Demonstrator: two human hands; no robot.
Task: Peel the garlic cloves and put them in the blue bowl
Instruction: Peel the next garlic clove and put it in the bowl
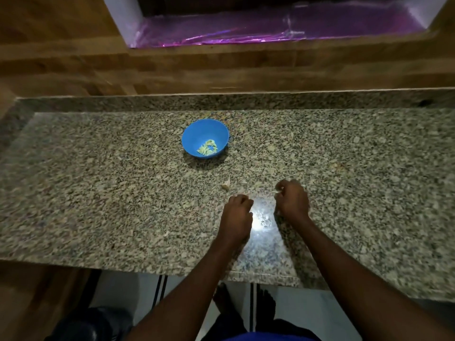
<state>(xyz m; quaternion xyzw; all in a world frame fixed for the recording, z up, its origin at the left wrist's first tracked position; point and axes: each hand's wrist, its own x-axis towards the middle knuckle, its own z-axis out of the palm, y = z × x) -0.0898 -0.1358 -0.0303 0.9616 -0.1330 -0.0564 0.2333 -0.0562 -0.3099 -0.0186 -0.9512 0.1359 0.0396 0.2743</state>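
Observation:
The blue bowl point(194, 134) stands on the granite counter, towards the back, with several peeled pale cloves point(208, 146) at its bottom. One unpeeled garlic clove point(226, 185) lies on the counter between the bowl and my hands. My left hand point(237, 215) hovers just right of and nearer than that clove, knuckles up, fingers curled under. My right hand point(291, 198) is a short way to its right, also curled into a loose fist. Whatever is inside either fist is hidden.
The speckled granite counter point(98, 193) runs wide to both sides, and a small pale scrap of skin point(167, 233) lies on it at the left. A wooden wall and a purple-lined ledge point(270, 30) rise behind. Between my hands is a bright glare spot.

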